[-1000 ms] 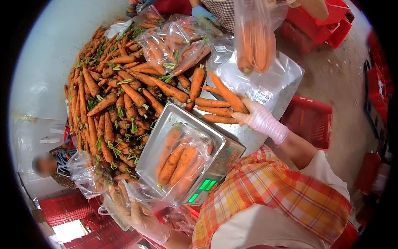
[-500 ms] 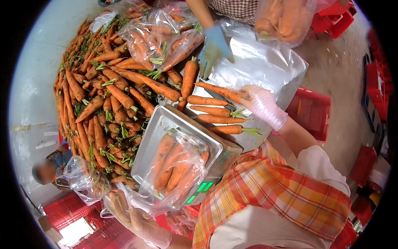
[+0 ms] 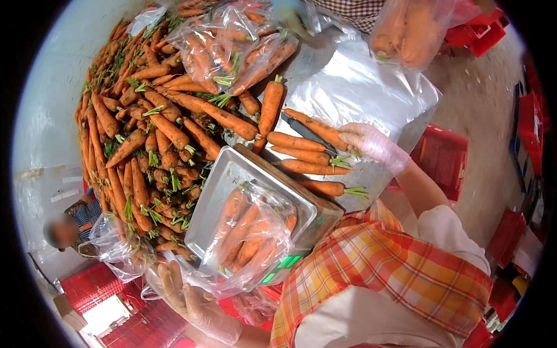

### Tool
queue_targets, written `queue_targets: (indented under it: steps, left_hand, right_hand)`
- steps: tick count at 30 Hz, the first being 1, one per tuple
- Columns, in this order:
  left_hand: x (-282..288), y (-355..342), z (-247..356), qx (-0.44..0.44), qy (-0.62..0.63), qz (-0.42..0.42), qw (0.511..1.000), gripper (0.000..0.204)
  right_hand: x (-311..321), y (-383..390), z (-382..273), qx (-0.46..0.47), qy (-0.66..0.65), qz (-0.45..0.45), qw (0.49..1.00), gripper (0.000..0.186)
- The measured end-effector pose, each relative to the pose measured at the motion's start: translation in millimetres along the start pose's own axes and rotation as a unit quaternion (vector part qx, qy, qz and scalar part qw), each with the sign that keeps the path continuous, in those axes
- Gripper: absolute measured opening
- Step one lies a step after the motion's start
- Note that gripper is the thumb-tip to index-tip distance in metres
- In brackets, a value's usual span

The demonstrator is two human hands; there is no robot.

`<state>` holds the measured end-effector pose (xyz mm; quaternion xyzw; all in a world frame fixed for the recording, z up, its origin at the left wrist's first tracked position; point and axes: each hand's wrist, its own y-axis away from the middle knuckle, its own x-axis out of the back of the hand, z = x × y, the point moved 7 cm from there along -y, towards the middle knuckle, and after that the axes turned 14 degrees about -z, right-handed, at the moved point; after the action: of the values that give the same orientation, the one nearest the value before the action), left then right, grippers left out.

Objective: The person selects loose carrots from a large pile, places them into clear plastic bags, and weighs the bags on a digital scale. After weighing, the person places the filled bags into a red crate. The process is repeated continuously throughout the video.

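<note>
My right hand (image 3: 374, 148), in a thin clear glove, grips a carrot (image 3: 316, 127) by its thick end over the metal tabletop. Beneath that carrot lies a long dark object (image 3: 303, 132), partly covered, its kind unclear. Several carrots (image 3: 306, 155) with short green stubs lie side by side just below it. At the lower left my left hand (image 3: 194, 304), also gloved, has its fingers apart and holds nothing. It is nearest to a clear plastic bag of carrots (image 3: 249, 235), which rests in the steel tray (image 3: 212, 174) of a weighing scale with green lit digits.
A large heap of carrots (image 3: 133, 145) fills the left side, with bagged carrots (image 3: 232, 52) on top. Opposite me, a co-worker's blue-gloved hand (image 3: 289, 14) is blurred. Clear plastic bags (image 3: 348, 75) cover part of the tabletop. A red crate (image 3: 441, 162) stands at the right.
The co-worker's blue-gloved hand has drawn back toward the top edge. My right hand has shifted the carrot slightly, and more of the dark object shows. My left hand has barely moved.
</note>
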<state>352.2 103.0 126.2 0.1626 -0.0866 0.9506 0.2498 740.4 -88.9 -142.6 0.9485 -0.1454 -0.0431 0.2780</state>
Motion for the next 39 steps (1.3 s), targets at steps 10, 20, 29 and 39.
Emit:
queue_targets:
  steps: [10, 20, 29, 39]
  left_hand:
    - [-4, 4, 0, 0.037, -0.007, 0.017, 0.999, 0.052]
    - [-12, 1, 6, -0.01, -0.073, 0.012, 0.997, 0.05]
    - [-1, 8, 3, -0.01, -0.05, -0.003, 0.999, 0.053]
    - [2, 18, 9, -0.048, -0.003, 0.009, 0.999, 0.048]
  right_hand:
    - [-50, 42, -39, 0.039, 0.297, 0.039, 0.953, 0.024]
    - [-71, 37, 11, 0.043, 0.395, 0.136, 0.908, 0.025]
    - [-71, 42, 26, -0.019, 0.063, 0.03, 0.997, 0.024]
    - [-122, 99, -36, 0.067, -0.212, -0.162, 0.961, 0.062]
